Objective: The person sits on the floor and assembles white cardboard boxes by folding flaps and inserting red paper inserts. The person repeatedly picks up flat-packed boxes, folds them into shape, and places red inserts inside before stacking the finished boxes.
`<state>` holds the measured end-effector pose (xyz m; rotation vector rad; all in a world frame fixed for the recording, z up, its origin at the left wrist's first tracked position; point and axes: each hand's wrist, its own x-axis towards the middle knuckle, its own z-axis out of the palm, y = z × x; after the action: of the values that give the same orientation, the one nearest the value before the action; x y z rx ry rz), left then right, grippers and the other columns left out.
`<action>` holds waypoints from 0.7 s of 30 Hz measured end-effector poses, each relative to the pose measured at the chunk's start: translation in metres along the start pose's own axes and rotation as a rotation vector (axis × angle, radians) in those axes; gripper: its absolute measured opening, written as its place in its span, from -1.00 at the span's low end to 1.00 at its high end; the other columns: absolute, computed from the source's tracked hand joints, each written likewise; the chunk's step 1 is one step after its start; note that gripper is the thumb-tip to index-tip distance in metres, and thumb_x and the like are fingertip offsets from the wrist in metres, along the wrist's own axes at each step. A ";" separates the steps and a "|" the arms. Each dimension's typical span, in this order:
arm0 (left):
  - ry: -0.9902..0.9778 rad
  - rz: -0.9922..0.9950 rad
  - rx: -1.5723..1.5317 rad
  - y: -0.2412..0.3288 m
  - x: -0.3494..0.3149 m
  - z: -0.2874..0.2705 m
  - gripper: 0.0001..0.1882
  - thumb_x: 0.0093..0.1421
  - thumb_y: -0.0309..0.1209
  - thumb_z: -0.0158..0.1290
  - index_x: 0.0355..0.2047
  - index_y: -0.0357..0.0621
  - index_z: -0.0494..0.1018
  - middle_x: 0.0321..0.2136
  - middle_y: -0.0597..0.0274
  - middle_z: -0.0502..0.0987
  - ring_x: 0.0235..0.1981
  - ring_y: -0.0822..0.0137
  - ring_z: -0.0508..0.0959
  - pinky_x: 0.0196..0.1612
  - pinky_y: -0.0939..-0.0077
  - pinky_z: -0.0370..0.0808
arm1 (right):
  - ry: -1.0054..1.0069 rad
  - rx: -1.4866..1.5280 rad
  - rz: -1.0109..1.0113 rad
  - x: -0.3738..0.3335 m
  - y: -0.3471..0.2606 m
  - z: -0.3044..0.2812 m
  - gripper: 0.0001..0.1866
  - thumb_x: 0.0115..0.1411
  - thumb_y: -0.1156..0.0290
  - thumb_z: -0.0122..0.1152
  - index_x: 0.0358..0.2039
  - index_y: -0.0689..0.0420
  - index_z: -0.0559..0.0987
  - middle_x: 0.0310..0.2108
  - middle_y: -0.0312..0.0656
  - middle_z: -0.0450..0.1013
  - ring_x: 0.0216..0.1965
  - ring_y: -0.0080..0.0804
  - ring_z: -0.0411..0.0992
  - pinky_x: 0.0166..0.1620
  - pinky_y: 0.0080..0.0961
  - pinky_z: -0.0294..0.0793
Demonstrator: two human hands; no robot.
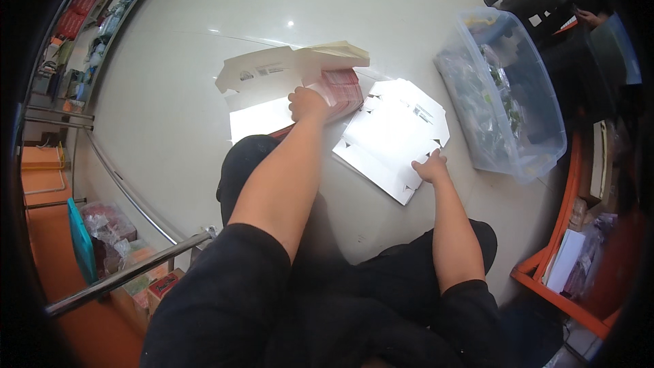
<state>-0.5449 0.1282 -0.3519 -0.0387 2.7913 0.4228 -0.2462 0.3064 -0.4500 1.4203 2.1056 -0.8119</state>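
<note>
On the floor before me, a stack of flat pieces with red edges [343, 95] lies under pale flattened cartons [262, 71], some of them tilted up at the far side. My left hand [308, 104] is closed, its fingers curled on a white carton at the near side of this stack. To the right lies a flattened white carton [388, 133] with cut slots and small dark triangles, seemingly on others like it. My right hand [430, 165] pinches its right edge between thumb and fingers. What sits under the left fingers is partly hidden.
A clear plastic bin [504, 88] with bagged goods stands at the right, beside an orange shelf [545, 272]. Metal rails [129, 276] and stocked shelves [102, 34] line the left. Another person's hand [591, 18] shows at the far right.
</note>
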 end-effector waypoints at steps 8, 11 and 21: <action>-0.014 0.301 -0.146 0.048 0.042 0.093 -0.62 0.35 -0.27 -0.08 0.03 -0.26 0.50 0.06 -0.25 0.52 0.10 -0.19 0.53 0.20 0.09 0.43 | 0.001 0.235 0.191 0.071 0.045 -0.004 -0.15 0.04 0.05 0.53 0.06 0.50 0.37 0.12 0.27 0.44 -0.03 0.03 0.58 -0.06 -0.25 0.66; -0.192 0.421 -0.102 0.066 0.044 0.108 -0.50 0.37 -0.18 -0.12 0.14 -0.31 0.43 0.17 -0.27 0.45 0.16 -0.18 0.49 0.25 0.12 0.39 | -0.058 0.278 0.231 0.086 0.058 -0.007 -0.33 0.09 0.02 0.50 -0.13 0.44 0.52 -0.17 0.10 0.58 -0.28 -0.16 0.62 -0.43 -0.32 0.69; -0.298 0.243 -0.196 0.075 0.020 0.098 -0.21 0.09 -0.06 0.14 0.22 -0.37 0.37 0.18 -0.21 0.48 0.22 -0.06 0.48 0.30 0.28 0.35 | -0.075 0.365 0.211 0.104 0.077 0.006 -0.48 0.10 0.13 0.48 -0.18 0.38 0.63 -0.21 0.02 0.60 -0.34 -0.17 0.60 -0.40 -0.24 0.63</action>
<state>-0.5396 0.2294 -0.4258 0.2970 2.4600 0.6978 -0.2109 0.3928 -0.5396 1.7306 1.7750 -1.1847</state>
